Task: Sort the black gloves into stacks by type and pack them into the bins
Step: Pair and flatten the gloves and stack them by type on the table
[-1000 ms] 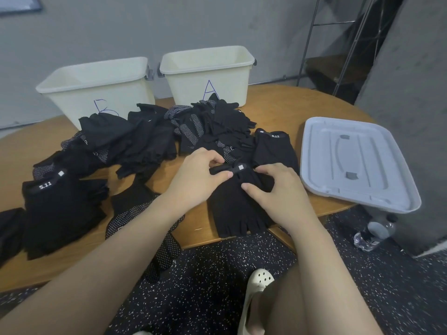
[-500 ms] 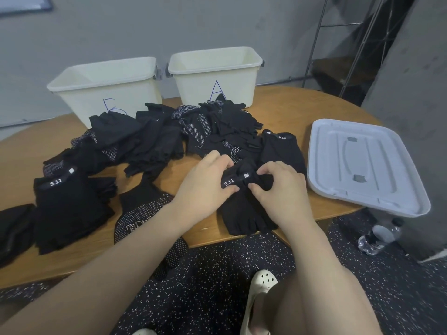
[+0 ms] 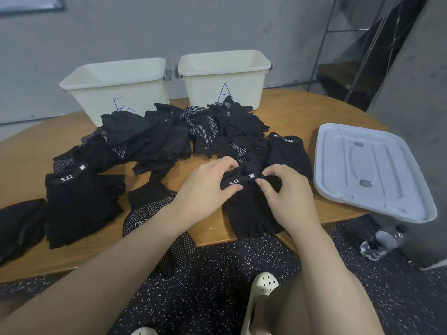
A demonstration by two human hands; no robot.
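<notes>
A black fingerless glove point(image 3: 251, 213) with a "5.11" cuff lies at the table's front edge. My left hand point(image 3: 205, 187) pinches the left end of its cuff, and my right hand point(image 3: 285, 189) pinches the right end by the small white tag. A stack of 5.11 gloves point(image 3: 77, 201) sits at the front left. A dotted glove point(image 3: 150, 213) lies between them, hanging over the edge. A loose heap of black gloves point(image 3: 183, 136) spreads before two cream bins, B point(image 3: 116, 81) and A point(image 3: 225, 68). Another 5.11 glove point(image 3: 287, 153) lies right of the heap.
A grey plastic lid point(image 3: 367, 170) lies upside down on the table's right side, overhanging the edge. A water bottle point(image 3: 382, 240) lies on the speckled floor below it. A dark item point(image 3: 19, 223) sits at the far left. A metal rack point(image 3: 350, 56) stands behind.
The cuff of the glove has turned up under my fingers, so its "5.11" mark and white tag now show. Both hands stay on the cuff.
</notes>
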